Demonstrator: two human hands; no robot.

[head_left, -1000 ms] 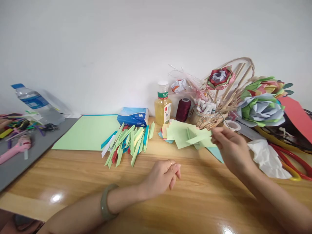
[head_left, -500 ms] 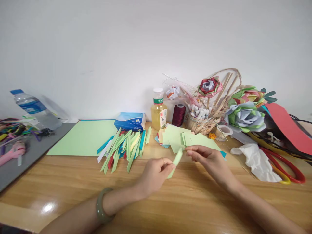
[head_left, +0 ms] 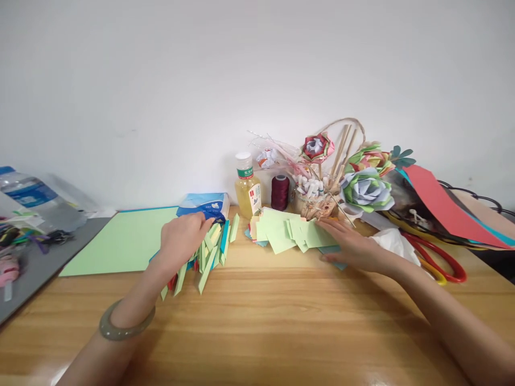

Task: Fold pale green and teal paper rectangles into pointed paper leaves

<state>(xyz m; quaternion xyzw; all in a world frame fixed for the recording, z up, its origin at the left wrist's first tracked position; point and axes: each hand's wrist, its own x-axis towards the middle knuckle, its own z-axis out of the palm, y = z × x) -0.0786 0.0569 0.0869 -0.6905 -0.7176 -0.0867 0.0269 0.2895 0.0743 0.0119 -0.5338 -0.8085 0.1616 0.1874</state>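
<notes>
My left hand (head_left: 183, 238) lies on top of a pile of folded paper strips (head_left: 209, 254), mostly light green with some blue and red. Its fingers are loosely bent over the pile, and I see nothing held in them. My right hand (head_left: 350, 246) lies flat with fingers stretched out on the right edge of a loose stack of light green paper squares (head_left: 281, 233). A jade-coloured bangle (head_left: 124, 324) is on my left wrist. Both piles sit on the wooden table (head_left: 261, 321).
A large green sheet (head_left: 116, 244), blue tissue pack (head_left: 203, 203), yellow bottle (head_left: 247, 185) and maroon thread spool (head_left: 280, 192) line the wall. A basket (head_left: 317, 201) with sticks and paper flowers (head_left: 366, 187) stands right. Red scissors (head_left: 438, 262), crumpled tissue (head_left: 392, 241), water bottle (head_left: 36, 198) lie nearby.
My right hand passed a folded green strip to my left hand. My left hand then moved left onto the strip pile, and my right hand went down flat on the green squares. The view shifted right.
</notes>
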